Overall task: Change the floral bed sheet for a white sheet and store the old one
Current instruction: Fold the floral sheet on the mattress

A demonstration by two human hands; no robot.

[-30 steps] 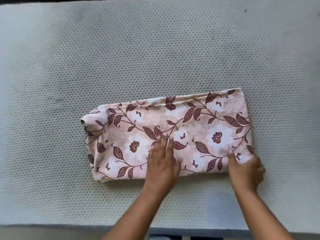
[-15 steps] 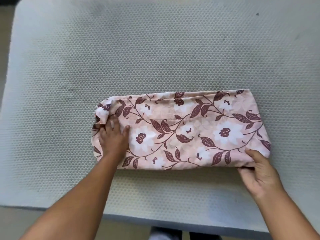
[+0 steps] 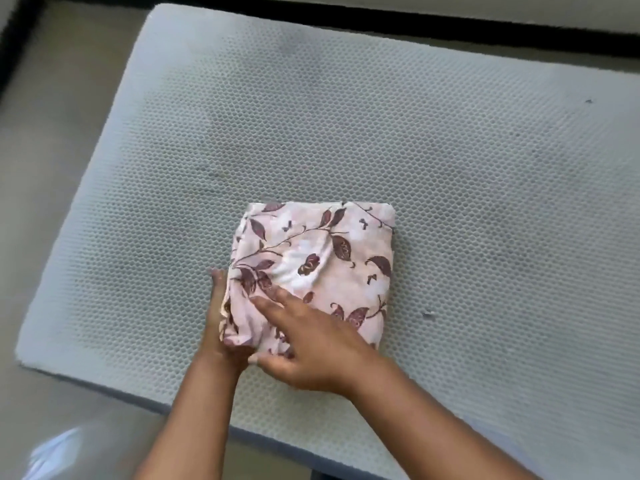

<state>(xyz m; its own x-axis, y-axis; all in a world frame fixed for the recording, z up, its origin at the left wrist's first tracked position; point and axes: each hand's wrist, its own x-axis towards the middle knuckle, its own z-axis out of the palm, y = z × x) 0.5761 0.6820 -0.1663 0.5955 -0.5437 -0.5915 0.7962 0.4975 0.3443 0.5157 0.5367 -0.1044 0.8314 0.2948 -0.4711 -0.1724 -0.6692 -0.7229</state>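
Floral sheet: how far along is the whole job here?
Done: the floral sheet lies folded into a compact square on the bare mattress. In hand: the left hand rests against its left edge while the right hand presses flat on top. Left: storing it, and fitting the white sheet, which is not in view.

Bare pale grey-white mattress (image 3: 346,116) with a honeycomb-textured cover, nothing fancy. Sitting on the near middle of it is the pink floral bed sheet (image 3: 329,258), folded into a chunky square. Tiny white fleck (image 3: 428,315) lies near its right side.
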